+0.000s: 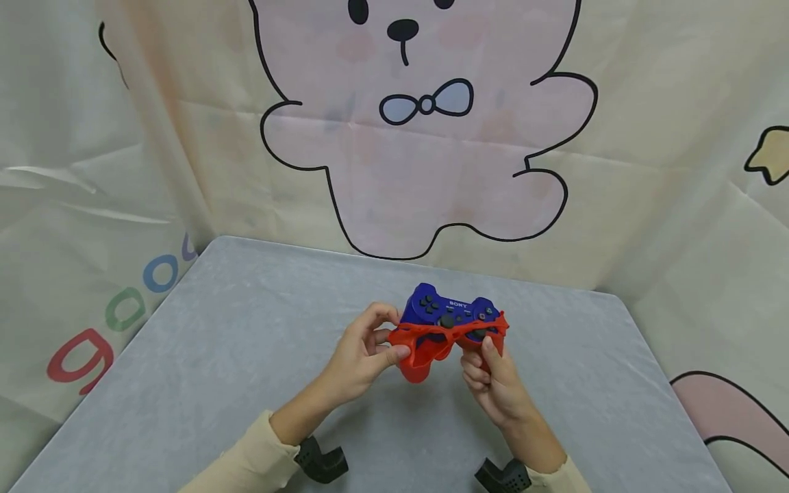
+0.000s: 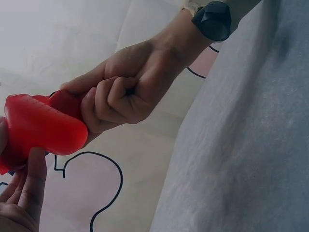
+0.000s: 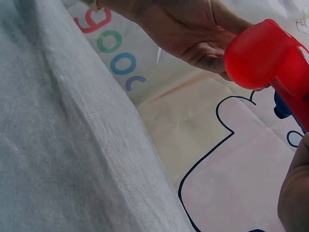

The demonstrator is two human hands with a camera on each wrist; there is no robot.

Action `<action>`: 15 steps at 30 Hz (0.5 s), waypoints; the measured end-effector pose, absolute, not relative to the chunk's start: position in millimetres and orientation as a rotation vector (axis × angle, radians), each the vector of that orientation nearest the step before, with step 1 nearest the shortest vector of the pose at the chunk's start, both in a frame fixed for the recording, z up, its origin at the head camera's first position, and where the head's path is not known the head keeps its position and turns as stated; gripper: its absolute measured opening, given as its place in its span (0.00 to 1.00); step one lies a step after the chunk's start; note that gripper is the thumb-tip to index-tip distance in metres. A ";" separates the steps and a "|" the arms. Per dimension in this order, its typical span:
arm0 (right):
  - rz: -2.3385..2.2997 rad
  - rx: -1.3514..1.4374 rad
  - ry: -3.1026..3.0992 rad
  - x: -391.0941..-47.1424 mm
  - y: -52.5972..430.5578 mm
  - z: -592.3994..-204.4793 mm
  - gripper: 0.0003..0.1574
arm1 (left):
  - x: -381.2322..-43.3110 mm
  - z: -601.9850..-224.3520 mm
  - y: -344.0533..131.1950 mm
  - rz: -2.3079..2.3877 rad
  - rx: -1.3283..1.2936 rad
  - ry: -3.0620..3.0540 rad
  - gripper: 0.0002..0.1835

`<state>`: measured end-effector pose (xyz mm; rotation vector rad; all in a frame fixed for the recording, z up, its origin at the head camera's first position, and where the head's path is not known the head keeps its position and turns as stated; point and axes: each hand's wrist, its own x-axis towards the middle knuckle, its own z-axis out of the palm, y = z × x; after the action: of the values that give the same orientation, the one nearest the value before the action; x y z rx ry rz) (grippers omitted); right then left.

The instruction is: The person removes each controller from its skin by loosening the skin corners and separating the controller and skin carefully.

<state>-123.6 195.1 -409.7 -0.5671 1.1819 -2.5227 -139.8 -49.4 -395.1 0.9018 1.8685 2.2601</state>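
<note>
A blue game controller (image 1: 456,306) marked SONY is held up over the table, tilted so its face shows in the head view. A red rubbery cover (image 1: 419,356) wraps its lower part, and its upper edge runs across the controller's face. My left hand (image 1: 360,352) pinches the cover's left grip, thumb in front and fingers at the side. With curled fingers, my right hand (image 1: 496,383) grips the right handle through the cover, its thumb on the front. In the right wrist view the cover's rounded left end (image 3: 256,58) bulges beyond the controller.
A grey-blue cloth covers the table (image 1: 246,411). Behind it hangs a pale curtain (image 1: 431,192) with a bear drawing, and more printed fabric stands at both sides. Black wrist cameras (image 1: 320,462) sit on both forearms.
</note>
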 end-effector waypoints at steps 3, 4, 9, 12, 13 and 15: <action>-2.537 -0.541 1.175 -123.7 194.3 -410.0 0.15 | -140.2 -398.1 -47.3 2.306 0.906 1.868 0.17; -2.541 -0.528 1.170 -123.9 194.1 -410.2 0.15 | -140.3 -399.0 -46.7 2.318 0.908 1.872 0.17; -2.556 -0.474 1.158 -123.6 192.6 -411.2 0.16 | -139.4 -401.3 -44.7 2.357 0.898 1.865 0.16; -2.553 -0.504 1.093 -123.3 191.2 -413.1 0.19 | -138.9 -401.4 -44.2 2.375 0.896 1.841 0.16; -2.550 -0.511 1.061 -122.9 190.4 -413.9 0.20 | -138.9 -401.1 -44.4 2.384 0.901 1.819 0.17; -2.535 -0.537 0.999 -122.3 188.2 -415.6 0.21 | -139.3 -400.1 -45.3 2.406 0.915 1.754 0.19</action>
<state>-122.3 188.2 -415.6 -0.5367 0.9992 -2.5351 -139.3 -45.3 -400.1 0.9145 1.7541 2.4061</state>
